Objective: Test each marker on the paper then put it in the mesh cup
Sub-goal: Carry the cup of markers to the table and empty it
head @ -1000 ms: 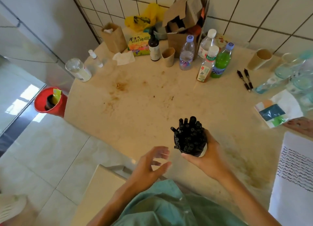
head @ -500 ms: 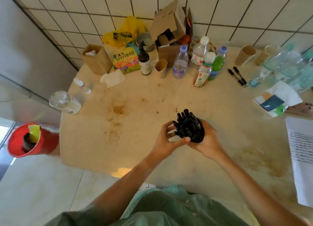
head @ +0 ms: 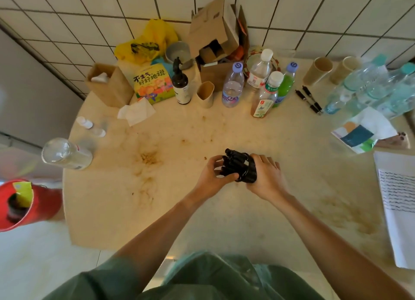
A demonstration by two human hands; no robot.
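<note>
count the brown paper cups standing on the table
3. One paper cup stands between the dark pump bottle and a clear bottle; two more stand side by side near the tiled wall. The clutter may hide others.

Far beyond the hands, the colourful book [head: 152, 84] reads "不生气,好好地说"; the clear bottle [head: 232, 86] label perhaps ends "ten".

Warm, dim-ish light, everything slightly soft; wide-angle bends the tiled wall [head: 292, 12], blur grows toward edges away from it.
</note>
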